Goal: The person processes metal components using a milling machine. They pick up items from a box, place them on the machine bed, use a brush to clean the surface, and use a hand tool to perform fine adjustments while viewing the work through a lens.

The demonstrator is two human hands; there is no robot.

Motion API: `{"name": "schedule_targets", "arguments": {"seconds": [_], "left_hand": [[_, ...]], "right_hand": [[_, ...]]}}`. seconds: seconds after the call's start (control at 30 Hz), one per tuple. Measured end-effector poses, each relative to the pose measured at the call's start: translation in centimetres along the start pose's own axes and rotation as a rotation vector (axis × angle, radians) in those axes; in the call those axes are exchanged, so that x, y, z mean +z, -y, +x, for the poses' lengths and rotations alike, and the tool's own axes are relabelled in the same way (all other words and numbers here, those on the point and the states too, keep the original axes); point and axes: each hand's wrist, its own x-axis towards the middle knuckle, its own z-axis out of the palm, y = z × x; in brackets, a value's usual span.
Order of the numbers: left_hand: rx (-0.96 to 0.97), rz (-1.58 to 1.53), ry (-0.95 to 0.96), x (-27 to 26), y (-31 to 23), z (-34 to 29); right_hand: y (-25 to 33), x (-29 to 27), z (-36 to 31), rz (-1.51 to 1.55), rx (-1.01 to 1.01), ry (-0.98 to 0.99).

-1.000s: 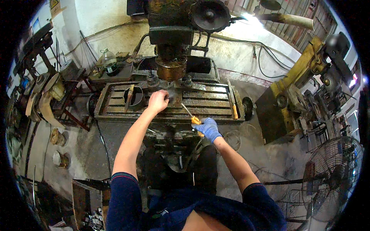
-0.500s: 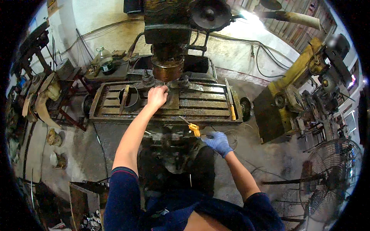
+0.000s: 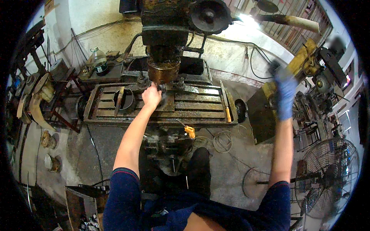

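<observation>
My bare left hand is at the milling machine table, just below the brown spindle head. Its fingers are curled together near a small dark metal part; what they grip is hidden. My right hand, in a blue glove, is raised well to the right of the table and smeared by motion. A dark blurred object shows at its fingers, its kind unclear. The yellow air gun hangs at the table's front edge, apart from both hands.
On the slotted table are a round container with a brush across it and a yellow-handled file. A large bottle stands back left. A yellow machine and a floor fan are at right.
My right hand has swung up and right, away from the air gun, and a dark object now shows at its fingers. My left hand stays by the spindle. The view has shifted slightly.
</observation>
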Motion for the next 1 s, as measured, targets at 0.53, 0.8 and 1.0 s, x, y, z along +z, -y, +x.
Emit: {"name": "schedule_targets", "arguments": {"seconds": [0.53,0.8,1.0], "left_hand": [[0.037,-0.139,0.004,-0.4,0.7,-0.2],[0.143,-0.451,0.083,-4.6,2.5,-1.7],[0.174,-0.166,-0.175,-11.6,7.6,-6.8]], "right_hand": [[2.1,3.5,-5.3,0.461,-0.405,-0.147],[3.5,3.9,-4.4,0.116,-0.375,-0.244],[2.7,3.5,-5.7,0.374,-0.463,-0.147]]}}
